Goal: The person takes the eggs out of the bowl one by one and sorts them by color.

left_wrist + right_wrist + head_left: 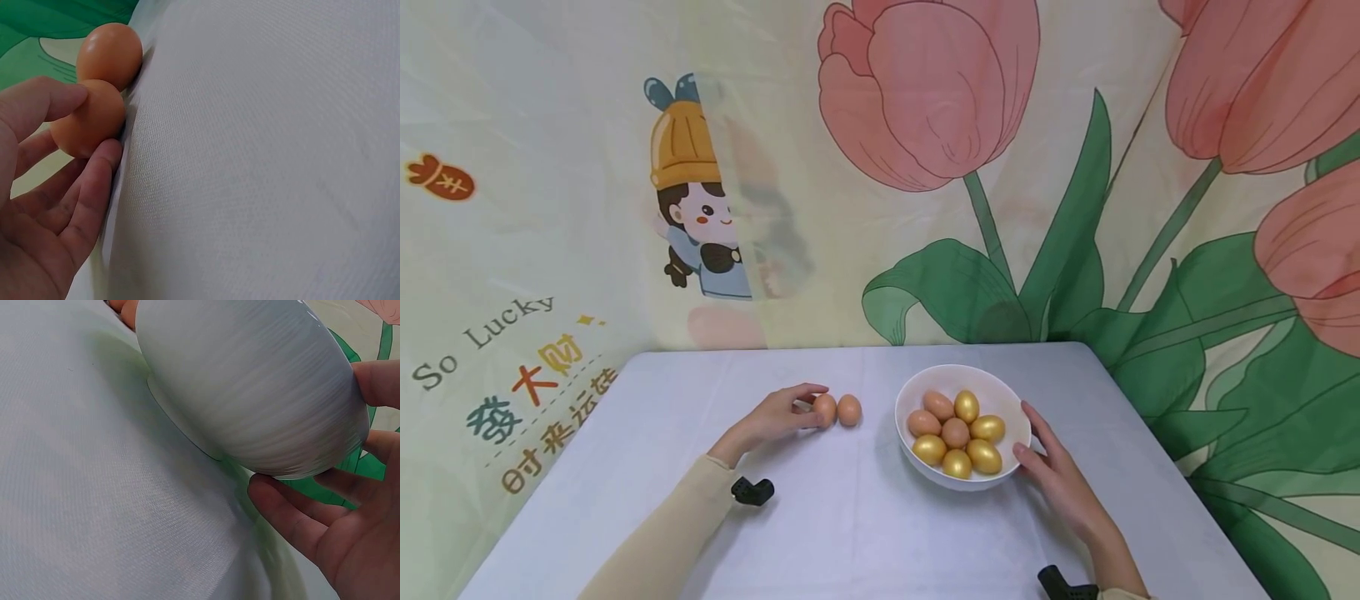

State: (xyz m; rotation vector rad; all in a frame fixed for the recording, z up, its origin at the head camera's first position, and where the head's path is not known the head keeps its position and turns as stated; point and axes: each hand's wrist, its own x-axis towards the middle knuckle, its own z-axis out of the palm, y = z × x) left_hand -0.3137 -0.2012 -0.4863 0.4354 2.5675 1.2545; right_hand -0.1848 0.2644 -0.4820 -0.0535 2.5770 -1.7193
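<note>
One left hand (775, 418) is pinching a smooth, likely fragile brown egg (825, 409) mid-shell; spread right hand (1063, 482) touching round white bowl (997, 395).

In the head view the left hand (778, 414) covers part of the brown egg (826, 412) it pinches, and the bottom edge crops the tabletop (850, 525). In the right wrist view the top edge cuts the white bowl (250, 381), its inside hidden behind the wall; the right hand (359, 528) runs off the right edge.
</note>
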